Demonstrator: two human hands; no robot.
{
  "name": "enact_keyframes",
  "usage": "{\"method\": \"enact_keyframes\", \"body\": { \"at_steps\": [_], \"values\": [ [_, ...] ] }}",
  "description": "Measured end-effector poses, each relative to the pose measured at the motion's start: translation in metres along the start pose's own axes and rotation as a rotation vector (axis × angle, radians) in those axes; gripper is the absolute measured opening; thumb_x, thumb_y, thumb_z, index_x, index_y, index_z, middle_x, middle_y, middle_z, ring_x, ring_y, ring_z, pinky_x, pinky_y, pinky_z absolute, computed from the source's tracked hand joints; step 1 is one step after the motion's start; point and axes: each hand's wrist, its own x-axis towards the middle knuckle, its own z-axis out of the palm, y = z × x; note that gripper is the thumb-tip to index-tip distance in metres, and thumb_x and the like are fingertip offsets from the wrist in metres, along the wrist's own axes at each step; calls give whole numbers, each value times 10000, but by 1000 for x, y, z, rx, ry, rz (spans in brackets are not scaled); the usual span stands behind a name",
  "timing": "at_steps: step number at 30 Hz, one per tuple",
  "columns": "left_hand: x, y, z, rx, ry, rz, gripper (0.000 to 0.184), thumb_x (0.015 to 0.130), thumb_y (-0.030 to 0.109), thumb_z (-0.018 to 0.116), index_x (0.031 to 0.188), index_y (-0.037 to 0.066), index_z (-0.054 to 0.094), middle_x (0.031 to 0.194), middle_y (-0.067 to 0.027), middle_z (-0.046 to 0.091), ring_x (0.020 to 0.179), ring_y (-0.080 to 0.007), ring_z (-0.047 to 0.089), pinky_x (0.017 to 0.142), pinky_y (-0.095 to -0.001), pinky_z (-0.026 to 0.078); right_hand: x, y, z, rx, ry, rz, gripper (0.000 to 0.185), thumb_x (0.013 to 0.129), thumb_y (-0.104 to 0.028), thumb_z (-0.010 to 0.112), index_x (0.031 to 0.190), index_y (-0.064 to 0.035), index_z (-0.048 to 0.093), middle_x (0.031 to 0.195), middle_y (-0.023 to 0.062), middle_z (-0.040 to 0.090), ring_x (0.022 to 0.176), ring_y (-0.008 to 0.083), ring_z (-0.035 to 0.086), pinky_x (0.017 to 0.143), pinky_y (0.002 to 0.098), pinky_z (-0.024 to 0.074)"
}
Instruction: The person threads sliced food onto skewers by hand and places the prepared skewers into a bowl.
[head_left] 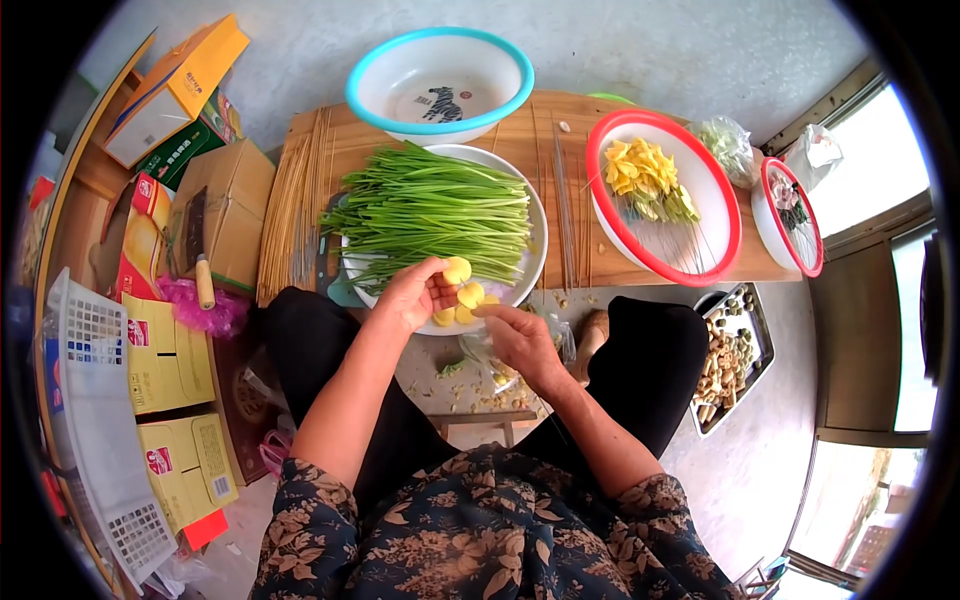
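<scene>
Several round yellow slices (470, 295) hang in a cluster between my hands, in front of the near rim of a white plate. My left hand (413, 295) is closed on them from the left side. At their right edge my right hand (520, 340) pinches at a slice; a thin skewer seems to run down from it, though it is hard to make out. Long green stalks (440, 215) lie piled on the white plate (537, 250) just beyond my hands. Below the slices hangs a clear plastic bag (495, 370).
Thin sticks (300, 215) lie on the wooden table (375, 135). A blue-rimmed basin (440, 85) stands behind; red-rimmed basins (665, 195) with skewered food stand right. A metal tray (735, 355) is on the floor. A knife (203, 270) and boxes (235, 215) are left.
</scene>
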Motion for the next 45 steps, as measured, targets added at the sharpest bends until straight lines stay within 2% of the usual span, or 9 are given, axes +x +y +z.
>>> {"method": "enact_keyframes", "body": {
  "at_steps": [9,12,14,17,20,24,26,29,45],
  "values": [
    [-6,-6,8,139,134,155,231,806,165,616,924,-33,617,802,-129,639,646,-200,633,599,-317,564,-3,2,4,-85,27,-27,227,939,-106,488,1096,17,596,613,-81,399,505,9,331,447,173,270],
    [-5,-8,9,163,185,179,207,811,146,611,922,-27,614,810,-127,639,652,-199,631,606,-324,563,3,13,1,-160,50,-64,228,920,-121,520,1084,13,604,628,-35,505,533,48,437,476,218,359],
    [-6,-9,11,184,206,180,198,818,138,606,936,-21,609,832,-126,638,678,-204,631,634,-337,561,3,15,3,-469,148,-301,224,885,-127,550,1056,0,619,710,99,636,592,179,591,558,300,457],
    [-7,-10,16,217,242,194,181,823,134,608,921,-18,608,816,-126,636,677,-200,633,620,-334,564,-5,4,13,-637,246,-339,218,857,-126,558,1026,-9,631,826,209,636,733,312,645,659,354,490],
    [-7,-11,16,205,255,180,175,829,133,609,916,-18,604,827,-133,634,698,-206,641,615,-336,567,-6,-1,17,-766,258,-317,213,853,-114,546,1022,-17,634,828,237,611,766,367,620,664,369,493],
    [-3,-12,13,133,221,169,195,838,137,604,941,-27,601,865,-146,632,747,-232,649,651,-358,569,3,12,8,-662,251,-459,215,878,-118,536,1039,-6,625,691,156,630,580,274,607,552,325,464],
    [-1,-12,10,97,194,162,205,840,138,601,954,-32,600,878,-148,631,761,-241,649,664,-367,569,2,-1,6,-50,79,33,222,911,-118,513,1060,12,616,574,5,525,467,110,471,458,244,374],
    [2,-13,9,63,178,129,226,842,144,597,973,-41,599,895,-150,631,779,-251,648,682,-381,568,0,-3,8,-54,69,-5,234,932,-115,491,1078,25,609,589,-74,409,491,18,346,437,187,287],
    [3,-10,5,-13,163,107,236,830,156,609,964,-38,595,853,-126,612,752,-247,628,681,-383,561,1,-4,6,-115,33,-40,238,932,-121,498,1099,9,607,603,-73,422,485,27,342,437,198,287]
  ]
}}
